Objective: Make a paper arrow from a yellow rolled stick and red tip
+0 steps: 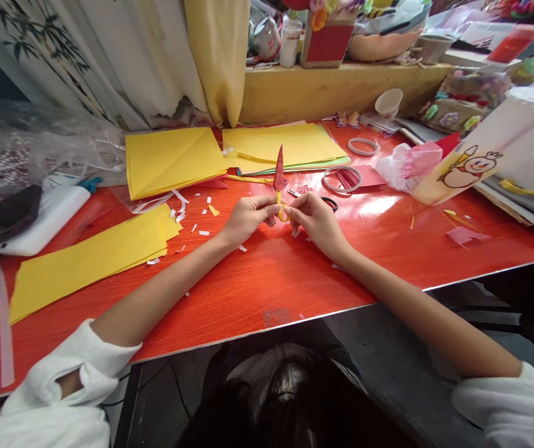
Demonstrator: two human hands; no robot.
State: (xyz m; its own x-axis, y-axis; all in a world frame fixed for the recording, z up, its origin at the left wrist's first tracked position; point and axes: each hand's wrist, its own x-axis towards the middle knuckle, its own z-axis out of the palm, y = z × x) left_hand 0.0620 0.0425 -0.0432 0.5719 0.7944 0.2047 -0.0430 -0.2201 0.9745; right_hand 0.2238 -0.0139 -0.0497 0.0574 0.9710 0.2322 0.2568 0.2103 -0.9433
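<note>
Between my two hands stands a small paper dagger (279, 169) with a pointed red blade up and a yellow handle that ends in a ring. My left hand (249, 216) is closed, thumb and fingers pinching the yellow handle from the left. From the other side, my right hand (317, 223) pinches the yellow ring with its fingertips. Both hands are just above the red table (248, 298). Behind my right hand, partly hidden, lie scissors (330, 203) with black handles. White paper scraps (204, 233) are scattered near my left hand.
Yellow paper sheets (173, 158) and another stack (290, 146) lie at the back. Cut yellow strips (94, 261) are on the left. Tape rolls (342, 179), crumpled plastic (409, 167) and a white bag with a snowman (477, 155) sit to the right.
</note>
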